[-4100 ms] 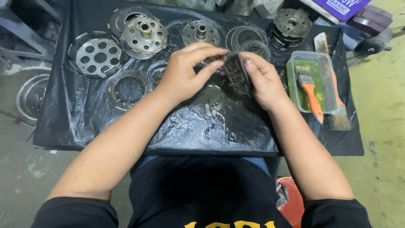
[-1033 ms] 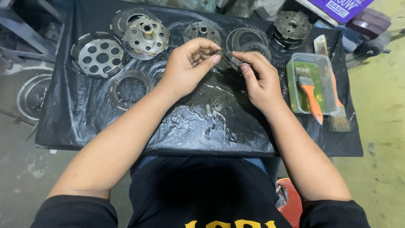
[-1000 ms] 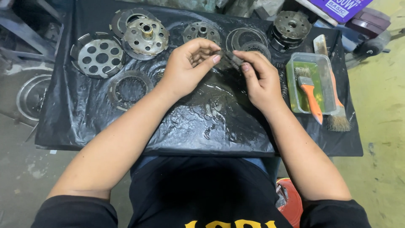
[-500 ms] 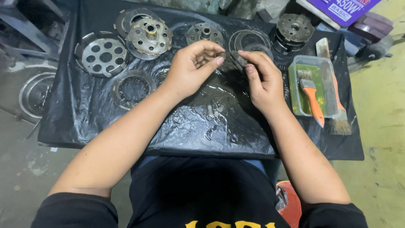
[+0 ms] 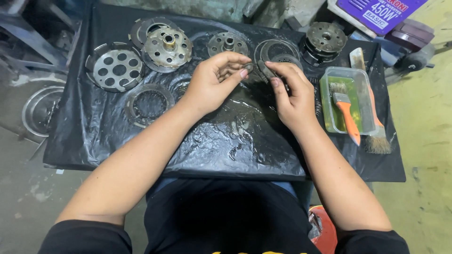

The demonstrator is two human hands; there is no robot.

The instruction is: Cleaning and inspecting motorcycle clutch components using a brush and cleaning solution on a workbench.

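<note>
One package only: a flat purple cardboard box (image 5: pixel 376 14) with white and yellow print and a white edge. Lying at the top right, past the far right corner of the black plastic sheet (image 5: pixel 94 131), tilted and cut off by the top of the view. Right behind the round dark metal drum (image 5: pixel 326 41) on that sheet. No signs or screens.

Repair workshop: oily clutch parts (image 5: pixel 167 47), brush (image 5: pixel 346 110), stained concrete floor (image 5: pixel 423 136)
</note>
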